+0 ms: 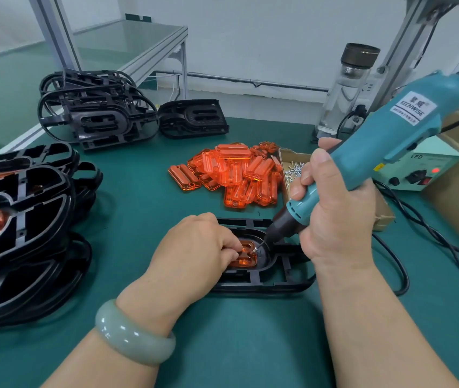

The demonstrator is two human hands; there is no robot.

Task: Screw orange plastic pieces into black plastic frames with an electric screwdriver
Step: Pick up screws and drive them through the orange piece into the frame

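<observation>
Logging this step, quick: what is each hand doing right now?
Left hand: fingers curled, pinching the orange piece in the black frame.
Right hand: gripping the screwdriver.

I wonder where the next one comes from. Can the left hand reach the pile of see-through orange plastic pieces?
Probably yes. Nothing stands on the green mat between the left hand and the pile of orange plastic pieces. First it must let go of the orange plastic piece in the black plastic frame.

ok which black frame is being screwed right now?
The single frame flat under the screwdriver, orange piece seated; other frames sit at left and back.
</observation>
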